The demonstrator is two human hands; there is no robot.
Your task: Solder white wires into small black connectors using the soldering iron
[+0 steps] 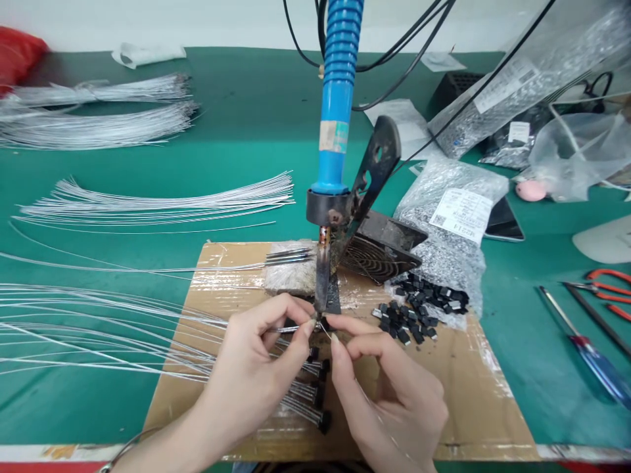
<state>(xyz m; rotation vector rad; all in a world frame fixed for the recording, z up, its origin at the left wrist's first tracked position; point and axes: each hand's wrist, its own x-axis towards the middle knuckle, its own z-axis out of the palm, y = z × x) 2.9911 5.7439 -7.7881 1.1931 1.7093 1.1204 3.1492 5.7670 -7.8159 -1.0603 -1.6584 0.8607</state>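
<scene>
A blue-handled soldering iron [338,98] hangs tip-down in a black clamp [328,207]. Right under its tip, my left hand [263,355] is closed in a pinch on a thin wire [288,329], whose end meets a small black connector [324,324]. My right hand [389,387] pinches a fine strand of solder wire [325,332] that reaches the same spot; more of the strand trails over the palm. Below the fingers, several wires with black connectors [324,421] on their ends lie on the cardboard [468,407]. Fingertips partly hide the joint.
Loose black connectors [409,315] are piled right of a small fan [379,253]. Bundles of white wire [162,203] lie left on the green mat [246,144]. A screwdriver [591,361], orange-handled pliers [611,286] and plastic bags [444,197] are at the right.
</scene>
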